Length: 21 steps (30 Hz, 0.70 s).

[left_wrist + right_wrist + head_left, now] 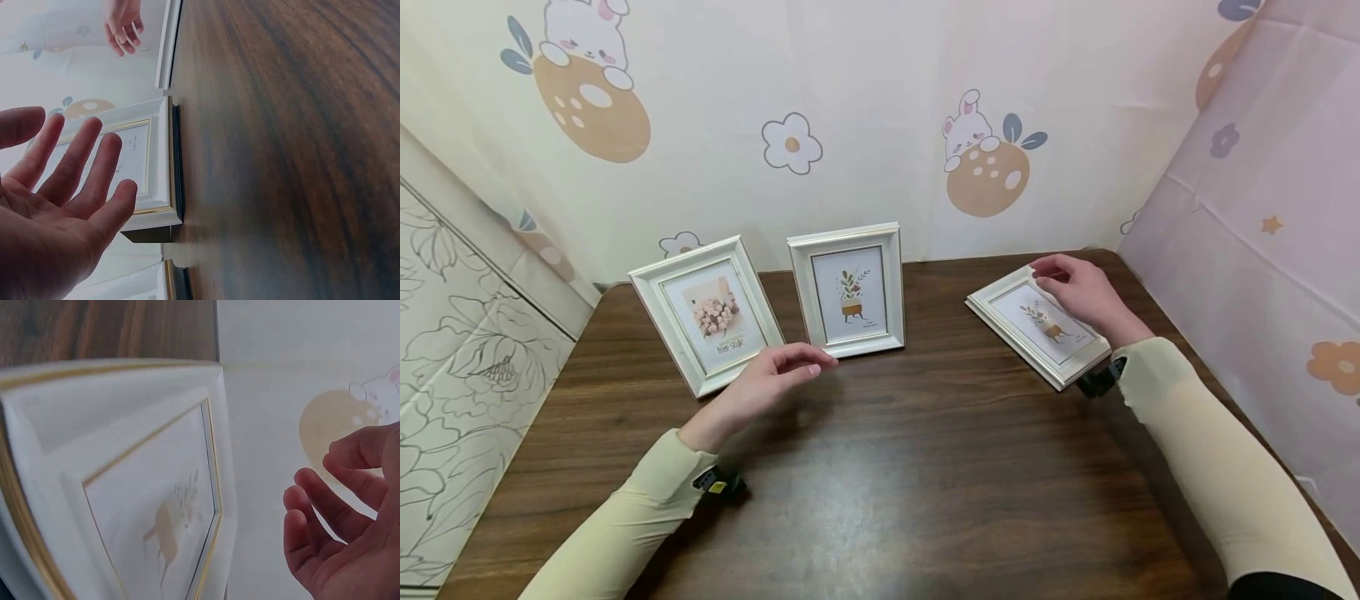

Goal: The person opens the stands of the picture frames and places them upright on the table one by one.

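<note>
Three white picture frames with thin gold lines are on the brown table. The right picture frame, showing a potted plant print, is turned at an angle and leans far back. My right hand is by its top corner; in the right wrist view the fingers bend loosely beside the frame with nothing between them. The middle picture frame, also with a potted plant, stands upright. My left hand hovers before it and the left picture frame, a flower picture. Its fingers are spread and hold nothing.
A dark wood table fills the foreground. Behind it hangs a curtain with rabbits and flowers, continuing along the right side. A floral-patterned panel borders the left edge.
</note>
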{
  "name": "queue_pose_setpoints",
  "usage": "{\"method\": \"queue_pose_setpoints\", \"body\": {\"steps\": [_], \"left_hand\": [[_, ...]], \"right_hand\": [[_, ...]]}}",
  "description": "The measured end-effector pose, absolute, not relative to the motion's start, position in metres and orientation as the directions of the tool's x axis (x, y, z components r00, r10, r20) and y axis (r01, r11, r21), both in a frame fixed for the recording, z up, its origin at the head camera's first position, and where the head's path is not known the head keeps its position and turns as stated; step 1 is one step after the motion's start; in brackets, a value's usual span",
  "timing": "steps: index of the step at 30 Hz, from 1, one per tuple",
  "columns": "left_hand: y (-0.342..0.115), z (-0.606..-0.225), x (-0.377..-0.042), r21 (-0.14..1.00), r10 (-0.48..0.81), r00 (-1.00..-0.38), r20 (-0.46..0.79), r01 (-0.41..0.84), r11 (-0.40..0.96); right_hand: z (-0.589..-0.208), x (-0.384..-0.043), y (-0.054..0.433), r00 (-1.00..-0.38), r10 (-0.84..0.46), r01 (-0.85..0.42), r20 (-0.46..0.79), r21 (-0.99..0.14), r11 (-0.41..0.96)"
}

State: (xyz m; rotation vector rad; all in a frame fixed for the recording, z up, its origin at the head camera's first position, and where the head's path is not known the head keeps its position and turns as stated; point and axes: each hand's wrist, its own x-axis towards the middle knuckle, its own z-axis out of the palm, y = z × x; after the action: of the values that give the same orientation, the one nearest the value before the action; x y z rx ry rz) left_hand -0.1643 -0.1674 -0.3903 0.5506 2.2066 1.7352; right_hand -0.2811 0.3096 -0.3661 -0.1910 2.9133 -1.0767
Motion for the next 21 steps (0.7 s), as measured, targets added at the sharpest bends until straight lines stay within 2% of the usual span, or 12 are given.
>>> {"method": "queue_pose_setpoints", "body": {"steps": [14,21], "left_hand": [[-0.17,-0.394,-0.157,0.948,0.538,-0.842,-0.032,0.145,0.284],[-0.169,-0.397,-0.155,0.967,0.566,-0.822,-0.063,0.091,0.239]], "right_hand": [[-0.378,-0.299,0.327,-0.996,-0.053,0.004,-0.066,-0.656,0.755],[-0.381,-0.311,0.331,-0.992,-0.06,0.021,-0.109,-0.621,0.784]]}}
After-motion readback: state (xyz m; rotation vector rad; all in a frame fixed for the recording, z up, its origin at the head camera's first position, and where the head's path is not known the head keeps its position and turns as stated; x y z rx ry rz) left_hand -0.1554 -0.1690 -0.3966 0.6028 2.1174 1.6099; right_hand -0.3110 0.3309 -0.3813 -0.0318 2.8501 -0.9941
